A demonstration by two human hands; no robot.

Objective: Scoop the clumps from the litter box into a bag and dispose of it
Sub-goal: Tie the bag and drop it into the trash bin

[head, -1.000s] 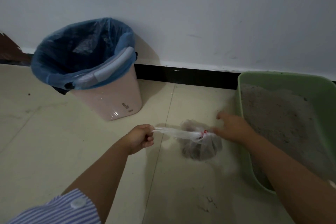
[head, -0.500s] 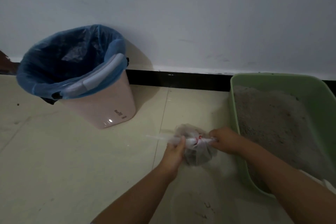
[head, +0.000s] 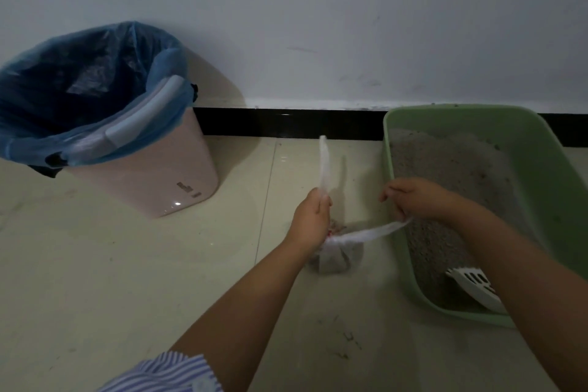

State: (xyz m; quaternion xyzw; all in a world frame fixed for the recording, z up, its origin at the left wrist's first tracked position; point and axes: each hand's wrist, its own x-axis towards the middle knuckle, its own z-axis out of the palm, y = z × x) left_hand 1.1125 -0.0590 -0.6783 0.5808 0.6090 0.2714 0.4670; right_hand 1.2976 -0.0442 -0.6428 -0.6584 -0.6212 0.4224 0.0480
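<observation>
Small clear plastic bag (head: 338, 256) of dark clumps, on the tiled floor (head: 127, 264) just left of the green litter box (head: 521, 149), its two handle strips pulled apart. Left hand (head: 313, 216) curled round one strip, which stands up and away toward the far wall; right hand (head: 416, 197) pinching the other strip, stretched taut to the right over the box's left rim. Grey litter (head: 451, 175) inside the box, with a white slotted scoop (head: 477, 288) lying at its near end, partly behind the right forearm. Pink waste bin (head: 152, 169) lined with a blue bag (head: 63, 89) at far left against the wall, well apart from the hands. Striped blue-and-white sleeve (head: 168, 372) at the near edge.
</observation>
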